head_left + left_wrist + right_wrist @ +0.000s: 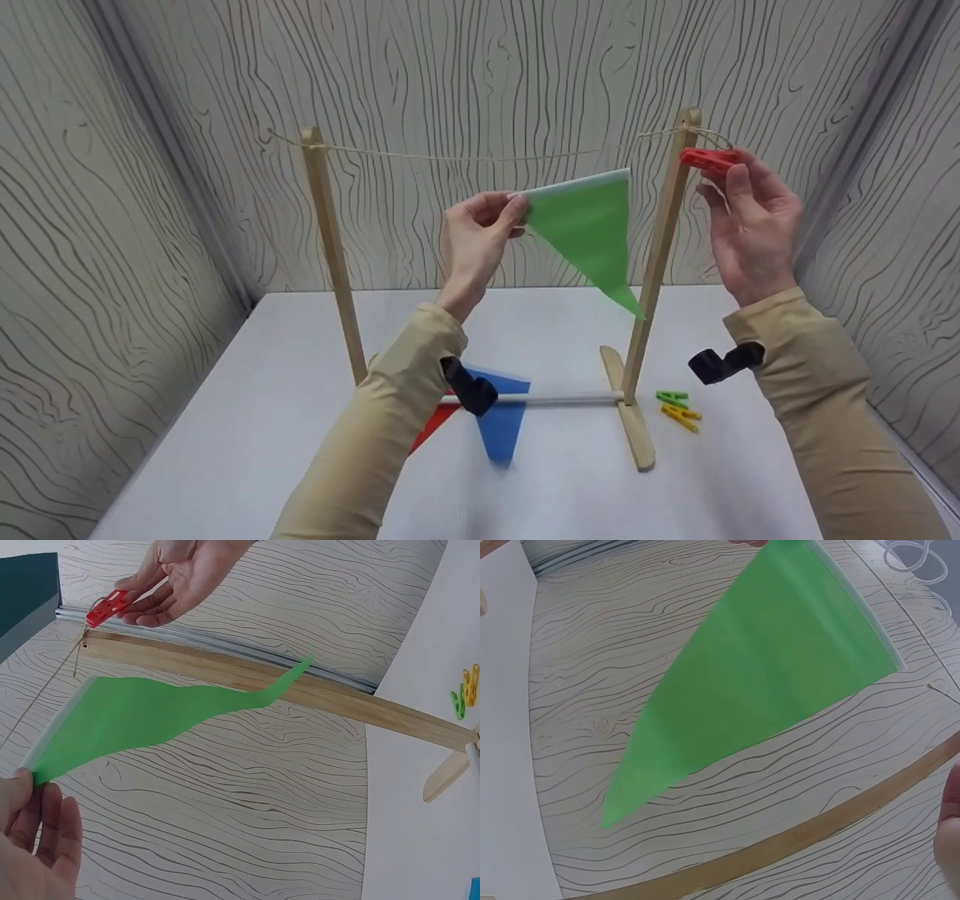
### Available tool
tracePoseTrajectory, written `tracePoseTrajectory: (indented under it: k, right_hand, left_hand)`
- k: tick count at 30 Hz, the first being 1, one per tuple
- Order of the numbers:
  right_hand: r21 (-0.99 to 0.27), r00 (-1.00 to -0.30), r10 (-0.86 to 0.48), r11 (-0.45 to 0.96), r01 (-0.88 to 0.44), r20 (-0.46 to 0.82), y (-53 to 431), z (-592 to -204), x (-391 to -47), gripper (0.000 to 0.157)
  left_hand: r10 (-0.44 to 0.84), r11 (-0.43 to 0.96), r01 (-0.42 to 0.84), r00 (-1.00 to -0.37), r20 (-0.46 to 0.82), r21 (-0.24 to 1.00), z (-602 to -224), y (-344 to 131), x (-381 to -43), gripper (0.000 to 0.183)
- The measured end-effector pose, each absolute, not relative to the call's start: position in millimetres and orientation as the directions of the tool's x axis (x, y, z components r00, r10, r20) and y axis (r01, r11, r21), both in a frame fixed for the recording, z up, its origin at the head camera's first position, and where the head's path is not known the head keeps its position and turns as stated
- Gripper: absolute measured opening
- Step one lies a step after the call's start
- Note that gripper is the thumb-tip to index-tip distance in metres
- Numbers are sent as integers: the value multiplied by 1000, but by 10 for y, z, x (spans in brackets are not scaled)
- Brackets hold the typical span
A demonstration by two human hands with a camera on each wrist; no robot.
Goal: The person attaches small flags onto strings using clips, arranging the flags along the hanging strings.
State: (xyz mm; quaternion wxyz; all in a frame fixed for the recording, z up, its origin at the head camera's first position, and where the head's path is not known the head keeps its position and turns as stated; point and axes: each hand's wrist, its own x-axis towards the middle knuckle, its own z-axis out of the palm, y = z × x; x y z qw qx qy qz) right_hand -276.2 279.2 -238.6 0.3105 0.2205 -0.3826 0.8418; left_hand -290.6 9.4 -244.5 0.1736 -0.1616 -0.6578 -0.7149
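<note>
The left hand [478, 244] pinches a green flag [589, 225] by one corner. The right hand [756, 232] grips a red clip [705, 159] near a post [661, 240].

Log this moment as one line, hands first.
left hand: pinches green pennant by upper corner | right hand: holds red clothespin beside wooden post | string: no pennant hung | green clothespin, yellow clothespin: on table

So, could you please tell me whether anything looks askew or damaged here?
Only mildly: the green pennant, pinched at one top corner by the left hand, has a lower tip that bends aside rather than hanging flat. I see no damage.
</note>
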Motion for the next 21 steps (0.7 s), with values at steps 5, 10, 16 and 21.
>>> tracePoseTrajectory:
  k: [5,10,16,21]
  right_hand:
    - [-458,-689,380,-538,-708,618,2789,-2305,-2758,24]
    - [-414,-675,411,-561,-717,613,2784,-2204,-2750,26]
    - [-389,-683,421,-593,-705,596,2784,-2075,-2743,28]
    - [-410,-681,422,-569,-713,599,2791,-1987,-2767,31]
  left_hand:
    - [-36,-101,469,-883,468,877,-2395,126,-2923,20]
    - [-38,-112,461,-887,460,880,-2361,171,-2921,21]
    - [-33,-137,453,-891,453,881,-2326,231,-2930,21]
    - [-33,-118,456,-890,455,882,-2300,264,-2915,21]
